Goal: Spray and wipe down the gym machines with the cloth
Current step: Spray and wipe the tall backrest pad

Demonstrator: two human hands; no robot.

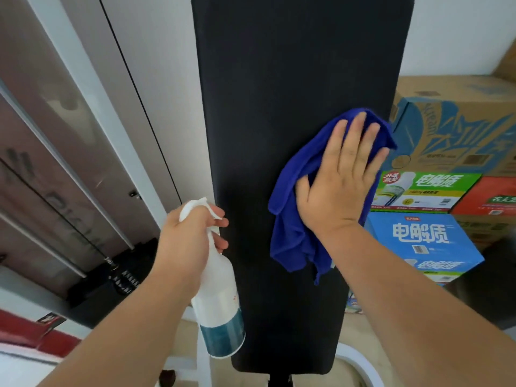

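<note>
While the right hand (pixel 339 180) lay flat, fingers spread, it pressed the blue cloth (pixel 301 219) against the black pad (pixel 268 107) near its right edge, with bare pad open leftward. Beside the pad's left edge, the left hand (pixel 192 236) gripped the spray bottle (pixel 220 308). Stacked cardboard boxes (pixel 435 163), perhaps drinks, crowded the right.

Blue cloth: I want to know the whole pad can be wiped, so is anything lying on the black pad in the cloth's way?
Nothing visible. The right hand presses the blue cloth flat against the black pad, whose remaining surface is bare. The spray bottle, held in the left hand, overlaps only the pad's left edge.
</note>
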